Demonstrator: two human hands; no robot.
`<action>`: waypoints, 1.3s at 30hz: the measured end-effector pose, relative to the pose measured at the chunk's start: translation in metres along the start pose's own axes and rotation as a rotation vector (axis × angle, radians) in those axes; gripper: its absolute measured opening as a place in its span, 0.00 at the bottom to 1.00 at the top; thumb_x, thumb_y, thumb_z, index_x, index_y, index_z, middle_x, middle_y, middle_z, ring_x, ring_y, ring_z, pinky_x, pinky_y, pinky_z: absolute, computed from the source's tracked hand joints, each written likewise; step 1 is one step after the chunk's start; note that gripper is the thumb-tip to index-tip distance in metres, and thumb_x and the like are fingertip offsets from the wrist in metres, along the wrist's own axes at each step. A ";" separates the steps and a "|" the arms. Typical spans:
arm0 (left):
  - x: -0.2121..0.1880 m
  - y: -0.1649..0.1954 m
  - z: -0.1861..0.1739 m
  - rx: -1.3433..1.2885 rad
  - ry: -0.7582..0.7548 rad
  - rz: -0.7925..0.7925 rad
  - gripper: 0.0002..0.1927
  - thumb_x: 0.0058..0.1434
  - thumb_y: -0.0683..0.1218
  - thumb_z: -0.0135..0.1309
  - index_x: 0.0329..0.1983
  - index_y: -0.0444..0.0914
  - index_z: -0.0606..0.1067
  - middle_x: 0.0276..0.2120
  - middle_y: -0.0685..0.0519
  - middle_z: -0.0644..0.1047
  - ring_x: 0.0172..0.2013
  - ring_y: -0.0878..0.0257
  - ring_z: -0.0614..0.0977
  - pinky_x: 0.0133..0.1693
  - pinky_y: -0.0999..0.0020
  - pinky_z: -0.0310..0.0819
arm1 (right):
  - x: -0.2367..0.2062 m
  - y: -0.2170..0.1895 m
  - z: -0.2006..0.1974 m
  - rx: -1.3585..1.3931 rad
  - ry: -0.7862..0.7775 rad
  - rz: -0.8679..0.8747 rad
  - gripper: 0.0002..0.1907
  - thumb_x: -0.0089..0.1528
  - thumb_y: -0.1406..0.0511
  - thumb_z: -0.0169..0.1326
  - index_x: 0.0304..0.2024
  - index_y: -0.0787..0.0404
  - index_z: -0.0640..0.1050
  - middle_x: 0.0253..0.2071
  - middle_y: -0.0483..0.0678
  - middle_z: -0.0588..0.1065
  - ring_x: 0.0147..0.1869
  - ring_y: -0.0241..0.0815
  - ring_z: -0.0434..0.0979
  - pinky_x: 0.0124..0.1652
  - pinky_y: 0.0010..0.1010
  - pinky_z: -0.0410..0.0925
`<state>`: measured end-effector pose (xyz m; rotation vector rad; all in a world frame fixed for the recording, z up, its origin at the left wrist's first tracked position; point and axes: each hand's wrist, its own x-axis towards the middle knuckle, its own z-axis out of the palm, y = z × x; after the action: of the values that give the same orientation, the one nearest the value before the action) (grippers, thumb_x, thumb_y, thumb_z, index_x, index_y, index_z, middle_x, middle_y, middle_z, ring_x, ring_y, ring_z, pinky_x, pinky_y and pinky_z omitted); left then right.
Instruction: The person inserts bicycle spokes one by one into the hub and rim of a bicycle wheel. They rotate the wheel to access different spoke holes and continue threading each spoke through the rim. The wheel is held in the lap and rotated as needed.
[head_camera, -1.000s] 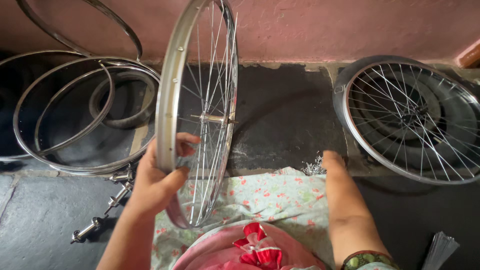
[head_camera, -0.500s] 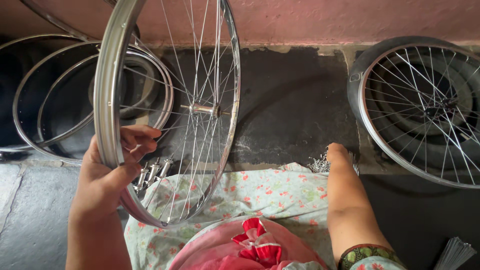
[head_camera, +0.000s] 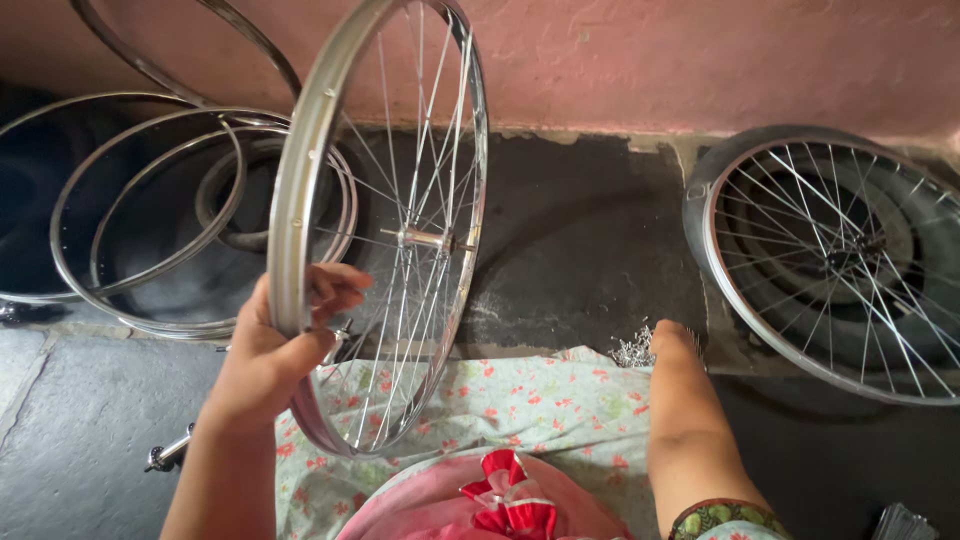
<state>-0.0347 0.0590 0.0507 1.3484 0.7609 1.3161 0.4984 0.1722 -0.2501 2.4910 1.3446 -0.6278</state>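
upright at the centre-left of the frame stands a shiny silver spoked bicycle wheel (head_camera: 385, 225), its lower edge over a pale floral cloth (head_camera: 540, 410). the left hand (head_camera: 275, 350) is wrapped around the wheel's rim at lower left, fingers curled through the spokes. the right hand (head_camera: 672, 345), at lower right of centre, reaches down into a small heap of tiny silver metal bits (head_camera: 633, 350); whether it is open or closed i cannot tell. bare steel rims (head_camera: 150, 220) lie stacked at the left, and a second spoked wheel on a black tyre (head_camera: 830, 260) lies flat at the right, below a pink wall (head_camera: 700, 60).
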 end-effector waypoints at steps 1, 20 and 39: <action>-0.001 -0.001 0.002 0.005 0.007 -0.019 0.22 0.47 0.31 0.45 0.47 0.35 0.68 0.56 0.39 0.75 0.57 0.54 0.76 0.63 0.55 0.68 | -0.001 0.000 -0.001 -0.002 -0.007 -0.005 0.19 0.62 0.66 0.56 0.56 0.62 0.80 0.61 0.59 0.75 0.67 0.58 0.74 0.62 0.45 0.69; -0.002 -0.015 0.025 0.036 -0.039 -0.050 0.24 0.46 0.29 0.46 0.49 0.34 0.69 0.55 0.43 0.75 0.60 0.57 0.75 0.67 0.55 0.63 | -0.009 -0.015 -0.015 -0.052 -0.045 -0.075 0.23 0.58 0.62 0.64 0.55 0.61 0.80 0.61 0.59 0.75 0.67 0.57 0.74 0.63 0.42 0.69; 0.038 -0.042 0.093 0.059 0.177 -0.111 0.19 0.50 0.35 0.52 0.46 0.38 0.71 0.36 0.57 0.71 0.36 0.69 0.71 0.37 0.71 0.68 | -0.130 -0.052 0.010 1.398 0.142 -0.730 0.05 0.64 0.72 0.53 0.43 0.65 0.77 0.34 0.52 0.82 0.37 0.40 0.84 0.39 0.30 0.77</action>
<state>0.0709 0.0818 0.0364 1.2282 0.9884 1.3446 0.3892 0.1011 -0.1970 2.7752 2.4563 -2.1957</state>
